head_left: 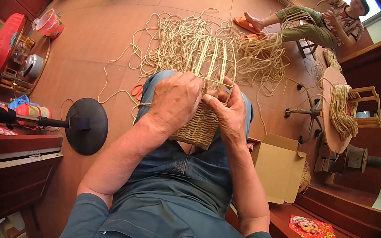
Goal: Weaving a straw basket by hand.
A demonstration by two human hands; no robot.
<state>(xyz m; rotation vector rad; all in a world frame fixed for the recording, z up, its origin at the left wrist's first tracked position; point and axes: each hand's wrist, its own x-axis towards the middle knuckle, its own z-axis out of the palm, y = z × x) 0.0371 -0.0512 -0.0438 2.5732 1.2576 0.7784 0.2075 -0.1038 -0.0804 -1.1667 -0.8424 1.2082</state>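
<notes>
A tan basket (200,126) of tightly woven cord rests on my lap between my thighs. Long stakes of twisted cord (214,57) rise beyond its woven part, crossed by thin strands. My left hand (176,100) is closed at the upper left of the weave, its fingertips hidden behind the knuckles. On the other side my right hand (230,113) grips the weave's edge, thumb on the near face and fingers curled around the cord strands. Just beyond my hands, a large loose heap of cord (169,39) spreads over the floor.
Orange-handled scissors (137,90) lie left of my knee. A black round-based stand (86,126) is at left, an open cardboard box (276,171) at right. Cord coils (344,112) hang over a round board. At far right a seated person (340,23) has cord across the legs.
</notes>
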